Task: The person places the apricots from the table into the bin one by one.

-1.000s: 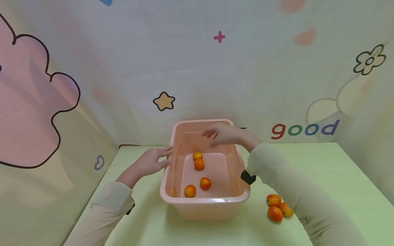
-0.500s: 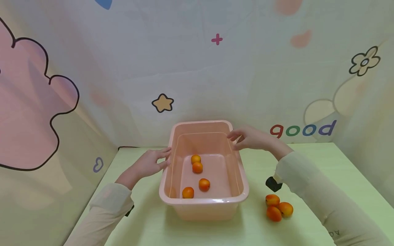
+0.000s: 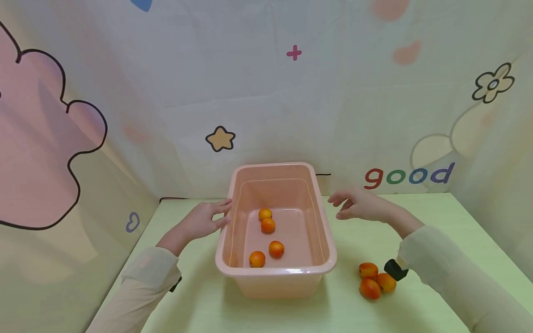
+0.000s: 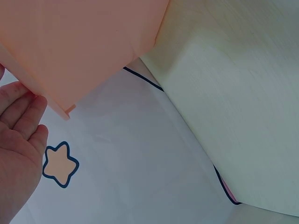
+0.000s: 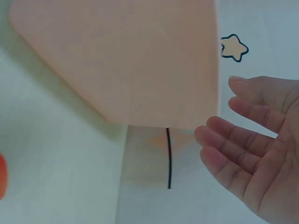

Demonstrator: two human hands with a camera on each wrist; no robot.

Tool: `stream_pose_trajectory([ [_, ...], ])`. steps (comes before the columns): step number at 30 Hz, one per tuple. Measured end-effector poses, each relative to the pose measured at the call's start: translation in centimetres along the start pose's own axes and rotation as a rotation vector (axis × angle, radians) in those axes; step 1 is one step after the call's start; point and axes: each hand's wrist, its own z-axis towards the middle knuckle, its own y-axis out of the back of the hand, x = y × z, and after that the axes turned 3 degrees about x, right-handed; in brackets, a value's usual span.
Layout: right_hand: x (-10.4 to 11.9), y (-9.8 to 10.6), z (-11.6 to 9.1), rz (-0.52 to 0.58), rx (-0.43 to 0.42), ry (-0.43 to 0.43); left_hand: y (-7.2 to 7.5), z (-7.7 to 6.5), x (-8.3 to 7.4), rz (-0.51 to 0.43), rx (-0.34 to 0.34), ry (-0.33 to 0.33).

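A pink plastic tub point(image 3: 276, 272) stands on the table, with several small orange-red fruits point(image 3: 276, 249) on its floor. At the tub's left rim my left hand point(image 3: 202, 220) rests its fingertips; in the left wrist view its relaxed fingers point(image 4: 29, 114) lie against the rim's outer side. To the right of the tub hovers my right hand point(image 3: 362, 206), holding nothing. Its loosely bent fingers point(image 5: 233, 140) are spread apart in the right wrist view, beside the tub wall point(image 5: 131, 65). Three more fruits point(image 3: 370, 289) lie clustered on the table below the right forearm.
The pale green table point(image 3: 433, 231) reaches back to a printed cloth backdrop point(image 3: 266, 101). The tub's far end is close to that cloth. A black device point(image 3: 395, 270) sits at the right wrist, near the loose fruits.
My right hand has moved from above the tub, over its right rim, out to the right and lower. The left hand stays at the left rim. The fruits in the tub have barely shifted.
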Motion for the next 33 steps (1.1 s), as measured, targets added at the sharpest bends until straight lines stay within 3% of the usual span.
stream_pose_trajectory([
  [10,-3.2,-2.8,-0.8,-0.006,0.095,-0.087,0.0,0.1,0.1,-0.02,0.014,0.026],
  [23,-6.2,-6.1,-1.9,-0.028,0.134,-0.195,-0.1,0.1,0.1,-0.013,0.018,0.039],
  [33,-8.5,-7.0,-2.7,-0.016,0.143,-0.27,-0.1,0.0,0.3,0.001,0.0,0.008],
])
